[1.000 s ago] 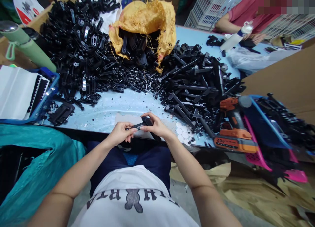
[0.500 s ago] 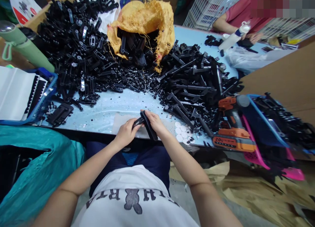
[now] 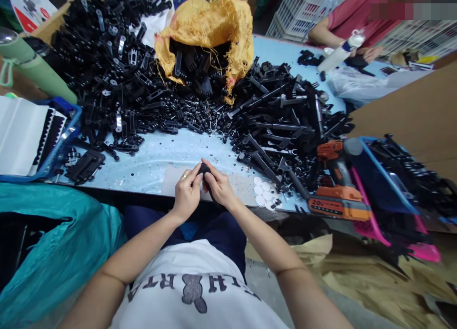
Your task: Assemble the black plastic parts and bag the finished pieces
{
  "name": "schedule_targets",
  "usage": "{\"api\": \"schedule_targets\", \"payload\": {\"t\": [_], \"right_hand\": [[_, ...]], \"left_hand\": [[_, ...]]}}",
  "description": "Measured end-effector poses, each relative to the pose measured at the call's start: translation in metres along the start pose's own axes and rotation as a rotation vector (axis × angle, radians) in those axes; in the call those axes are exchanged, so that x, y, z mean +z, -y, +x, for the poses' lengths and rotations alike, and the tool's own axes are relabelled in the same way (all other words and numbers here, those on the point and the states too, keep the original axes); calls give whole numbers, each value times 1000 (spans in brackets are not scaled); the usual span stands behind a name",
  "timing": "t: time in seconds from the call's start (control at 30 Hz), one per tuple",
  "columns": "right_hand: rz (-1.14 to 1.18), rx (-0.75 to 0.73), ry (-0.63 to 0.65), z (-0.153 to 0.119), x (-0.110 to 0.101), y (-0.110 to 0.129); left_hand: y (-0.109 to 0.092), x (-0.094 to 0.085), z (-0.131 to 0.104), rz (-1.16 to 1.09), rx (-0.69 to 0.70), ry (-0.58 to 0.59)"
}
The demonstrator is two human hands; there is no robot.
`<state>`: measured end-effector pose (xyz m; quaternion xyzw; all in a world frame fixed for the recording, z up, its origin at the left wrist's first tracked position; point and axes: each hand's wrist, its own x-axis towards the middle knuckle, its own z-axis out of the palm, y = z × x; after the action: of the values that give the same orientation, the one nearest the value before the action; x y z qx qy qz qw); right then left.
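Left hand has closed in on right hand in the head view. Both grip the black part, held between their fingertips, mostly covered, at the blue table's near edge.

Left hand and right hand together, fingers curled, forearms converging.

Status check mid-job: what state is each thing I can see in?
Left hand: closed on the black part
Right hand: closed on it too
Yellow sack: open, black parts inside
Drill: unheld
Green flask: lid on
White bottle: capped
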<state>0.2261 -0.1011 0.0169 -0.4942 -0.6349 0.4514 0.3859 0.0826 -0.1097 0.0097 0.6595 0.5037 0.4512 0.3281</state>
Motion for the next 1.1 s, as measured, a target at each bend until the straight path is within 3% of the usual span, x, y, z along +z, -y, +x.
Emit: {"api": "schedule_targets", "payload": {"t": [0.07,0.27,0.33,0.43,0.47,0.53,0.6,0.67,0.73,0.8,0.9,1.0,1.1], "right_hand": [[-3,-24,-26,-2,4,1],[-98,-136,8,-2,1,-3],[-122,-116,30,0,1,-4],[-303,-109,111,5,-10,-5],[-413,-106,82,7,-19,-6],[-673,-61,-122,11,-45,-10],[-933,50,-415,17,-79,-16],[-1152,180,-563,25,-112,-24],[-1303,238,-510,32,-136,-30],[-1385,178,-421,35,-147,-33],[-1413,67,-411,29,-143,-35],[-1406,122,-413,24,-134,-37],[-1427,181,-326,27,-131,-37]], "left_hand": [[0,3,-1,-8,17,-39],[12,-9,11,-18,197,86],[15,-11,12,4,181,107],[18,-7,7,108,39,85],[19,-6,5,181,-4,75],[21,-4,4,373,15,118],[21,-1,10,539,200,304],[20,1,19,622,409,555],[20,2,27,679,495,708],[23,-1,32,757,456,701],[30,-9,32,849,356,598],[35,-12,30,875,334,583],[34,-7,30,864,368,611]]}}
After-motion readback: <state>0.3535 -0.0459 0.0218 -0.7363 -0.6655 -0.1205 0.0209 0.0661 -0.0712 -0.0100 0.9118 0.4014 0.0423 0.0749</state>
